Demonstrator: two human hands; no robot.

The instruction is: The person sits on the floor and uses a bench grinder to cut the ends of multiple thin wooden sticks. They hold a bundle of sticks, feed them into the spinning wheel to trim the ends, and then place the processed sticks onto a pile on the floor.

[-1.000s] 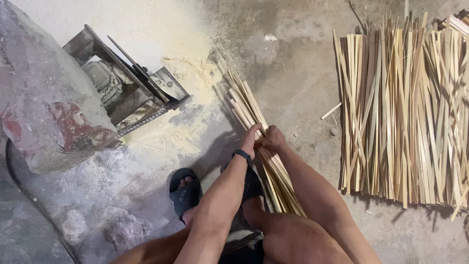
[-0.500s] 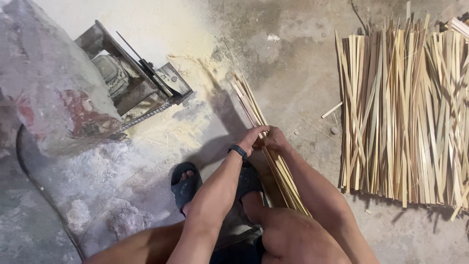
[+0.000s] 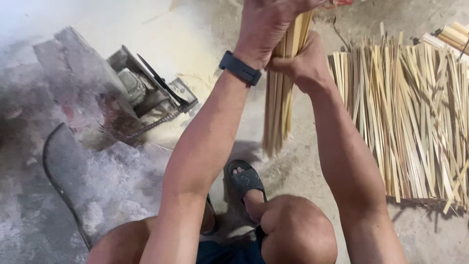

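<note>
I see both hands raised at the top edge of the head view, gripping one bundle of pale bamboo strips (image 3: 279,105) that hangs upright, its lower ends just above the floor (image 3: 312,161). The left hand (image 3: 266,24), with a dark wristband (image 3: 239,68), has its fingers closed around the bundle near its top; the right hand (image 3: 303,63) sits just below it, fingers wrapped tight on the same strips. No packages, labels or signs show. Along the floor's right side lies a broad spread of loose bamboo strips (image 3: 415,122), laid roughly side by side and well apart from the held bundle. At the left stands a small metal cutting machine (image 3: 146,95) beside a grey stone block (image 3: 73,63), with pale sawdust (image 3: 195,49) heaped behind it. The floor is rough grey concrete, dusted white at the lower left. A foot in a dark sandal (image 3: 246,183) rests near the bottom edge.
</note>
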